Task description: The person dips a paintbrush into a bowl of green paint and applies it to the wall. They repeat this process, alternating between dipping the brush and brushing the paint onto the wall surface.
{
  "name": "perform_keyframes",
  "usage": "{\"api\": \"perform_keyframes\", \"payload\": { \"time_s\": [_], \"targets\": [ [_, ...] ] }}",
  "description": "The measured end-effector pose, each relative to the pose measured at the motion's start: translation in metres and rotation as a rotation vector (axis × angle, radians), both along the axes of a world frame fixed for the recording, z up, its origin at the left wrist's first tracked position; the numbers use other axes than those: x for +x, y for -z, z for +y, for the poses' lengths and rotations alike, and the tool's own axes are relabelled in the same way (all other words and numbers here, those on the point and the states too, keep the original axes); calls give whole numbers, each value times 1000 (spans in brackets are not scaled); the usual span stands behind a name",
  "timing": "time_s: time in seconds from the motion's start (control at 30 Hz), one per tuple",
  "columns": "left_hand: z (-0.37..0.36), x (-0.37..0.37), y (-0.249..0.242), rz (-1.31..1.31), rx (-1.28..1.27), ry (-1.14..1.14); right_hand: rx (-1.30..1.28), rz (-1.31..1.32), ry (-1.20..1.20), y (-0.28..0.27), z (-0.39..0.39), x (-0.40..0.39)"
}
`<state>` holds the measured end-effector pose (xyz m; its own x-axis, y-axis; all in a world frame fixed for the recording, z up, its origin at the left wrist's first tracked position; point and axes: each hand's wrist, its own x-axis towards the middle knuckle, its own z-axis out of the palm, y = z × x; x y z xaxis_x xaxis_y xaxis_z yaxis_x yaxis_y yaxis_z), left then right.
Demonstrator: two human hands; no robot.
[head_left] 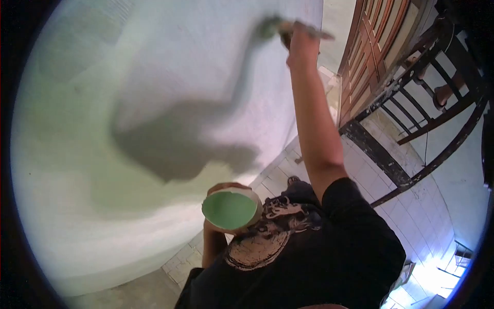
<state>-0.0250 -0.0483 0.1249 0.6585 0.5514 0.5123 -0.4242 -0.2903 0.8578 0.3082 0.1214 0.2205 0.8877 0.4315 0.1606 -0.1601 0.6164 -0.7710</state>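
My left hand is wrapped round a pale container in front of my chest. Light green paint shows inside its open top. High up, my right hand grips the handle of a paintbrush. The green bristles are at the wall, level with the hand; whether they touch it is hard to tell. Light green covers the wall's left and lower parts, while the area near the brush looks whitish. A shadow of my arm and body falls across the wall.
A brown wooden door stands at the upper right. In front of it is a dark wooden frame with slats, with paint specks. Another person's foot in a sandal shows behind the slats. The floor is tiled.
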Motion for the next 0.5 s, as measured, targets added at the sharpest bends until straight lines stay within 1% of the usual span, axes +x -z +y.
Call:
{"api": "perform_keyframes", "payload": {
  "time_s": [0.07, 0.1, 0.13, 0.2, 0.27, 0.3, 0.37, 0.4, 0.47, 0.5],
  "targets": [
    [-11, 0, -2, -10, -281, -38, 326, 168, -316, -20, -2, 18],
    [-13, -2, -2, 59, -301, -44, 422, 28, -479, -17, -5, 30],
    [-13, 1, -1, 49, -293, -44, 427, 18, -482, -8, -2, 29],
    [-15, 9, 2, -85, -286, 5, 249, 36, -278, 28, 0, 14],
    [-16, 16, -8, -74, -245, 26, 129, -7, -228, 94, 5, -8],
    [-16, 19, -12, -56, -214, 42, 56, 11, -172, 131, 4, -12],
    [-11, 14, -2, -22, -175, 59, -173, 91, -170, 195, -9, -14],
    [-8, 12, 2, 22, -143, 74, -297, 144, -191, 209, -19, -10],
    [-11, 10, 9, -5, -117, 80, -524, 219, -227, 228, -29, 9],
    [-10, 11, 9, -28, -108, 87, -509, 209, -254, 222, -22, 17]
  ]
}}
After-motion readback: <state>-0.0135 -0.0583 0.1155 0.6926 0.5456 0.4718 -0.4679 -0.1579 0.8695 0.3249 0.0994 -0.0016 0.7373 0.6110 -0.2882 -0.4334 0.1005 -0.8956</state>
